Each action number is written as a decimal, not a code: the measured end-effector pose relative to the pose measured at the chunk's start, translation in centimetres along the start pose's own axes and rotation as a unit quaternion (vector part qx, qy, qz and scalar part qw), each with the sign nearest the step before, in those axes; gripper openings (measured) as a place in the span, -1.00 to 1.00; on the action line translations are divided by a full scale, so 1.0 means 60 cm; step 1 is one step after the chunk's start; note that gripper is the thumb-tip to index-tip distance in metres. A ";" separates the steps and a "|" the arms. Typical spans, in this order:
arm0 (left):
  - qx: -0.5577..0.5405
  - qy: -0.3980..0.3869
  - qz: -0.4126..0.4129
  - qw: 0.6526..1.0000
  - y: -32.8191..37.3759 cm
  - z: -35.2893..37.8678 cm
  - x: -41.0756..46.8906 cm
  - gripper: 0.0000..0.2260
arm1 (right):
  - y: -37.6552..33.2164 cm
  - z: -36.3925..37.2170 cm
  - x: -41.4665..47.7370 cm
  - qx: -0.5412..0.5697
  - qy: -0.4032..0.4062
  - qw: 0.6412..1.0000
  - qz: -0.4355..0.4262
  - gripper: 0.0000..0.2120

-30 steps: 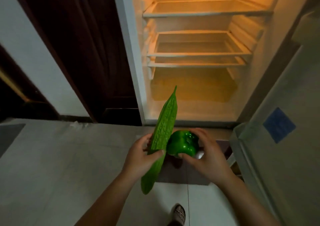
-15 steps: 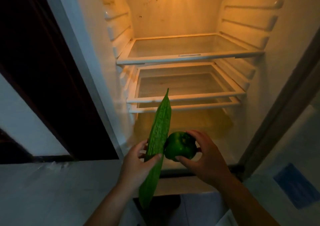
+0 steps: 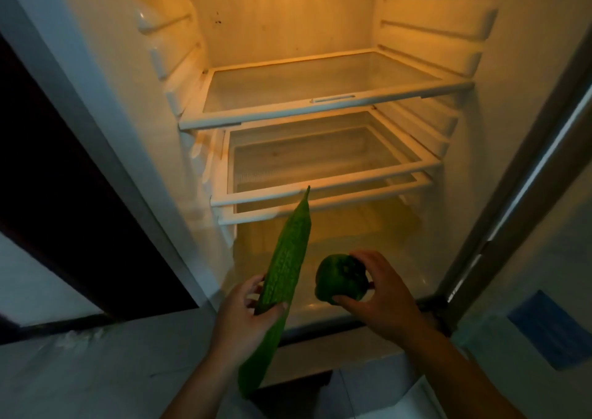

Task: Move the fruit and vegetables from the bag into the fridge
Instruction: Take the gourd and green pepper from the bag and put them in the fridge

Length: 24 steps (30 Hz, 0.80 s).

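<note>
Left grip (image 3: 246, 314) wraps the long gourd (image 3: 290, 248) near its middle, right grip (image 3: 384, 300) cups the green pepper (image 3: 341, 277), both at the fridge (image 3: 173, 168) mouth; risk: gourd tip catches the lower shelf (image 3: 352, 179) rim, slips loose.

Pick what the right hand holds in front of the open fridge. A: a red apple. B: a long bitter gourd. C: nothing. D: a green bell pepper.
D: the right hand grips the round green bell pepper, and it is the left hand that holds the long bitter gourd.
</note>
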State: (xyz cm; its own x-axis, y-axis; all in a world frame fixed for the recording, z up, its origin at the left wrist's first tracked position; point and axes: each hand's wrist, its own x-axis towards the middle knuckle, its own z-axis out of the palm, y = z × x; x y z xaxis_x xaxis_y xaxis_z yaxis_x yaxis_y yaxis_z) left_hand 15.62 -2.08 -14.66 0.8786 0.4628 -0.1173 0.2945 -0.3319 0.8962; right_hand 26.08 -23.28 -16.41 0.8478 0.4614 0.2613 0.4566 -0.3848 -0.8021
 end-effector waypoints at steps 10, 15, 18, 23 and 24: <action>0.013 0.024 -0.036 0.999 -0.020 -0.004 0.005 -0.45 | 0.033 0.025 0.066 -0.069 -0.047 0.996 0.018 -0.15; 0.006 0.034 -0.051 0.998 -0.031 0.003 0.002 -0.50 | 0.053 0.028 0.090 -0.112 -0.086 0.990 0.007 -0.28; -0.012 0.038 -0.063 0.997 -0.037 0.005 -0.002 -0.52 | 0.063 0.030 0.104 -0.128 -0.107 0.986 -0.001 -0.29; -0.015 0.042 -0.065 0.997 -0.044 0.007 -0.012 -0.51 | 0.067 0.032 0.128 -0.179 -0.141 0.974 -0.004 -0.25; -0.010 0.039 -0.065 0.997 -0.046 0.008 -0.013 -0.51 | 0.067 0.032 0.132 -0.181 -0.154 0.971 0.002 -0.25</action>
State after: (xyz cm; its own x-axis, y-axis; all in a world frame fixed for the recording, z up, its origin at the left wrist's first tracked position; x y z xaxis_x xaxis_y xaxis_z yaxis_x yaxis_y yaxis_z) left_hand 14.31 -1.89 -17.24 0.8012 0.5638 -0.2003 0.3956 -0.2482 0.8842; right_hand 34.11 -19.60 -18.59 0.7543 0.6552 0.0414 0.5657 -0.6167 -0.5474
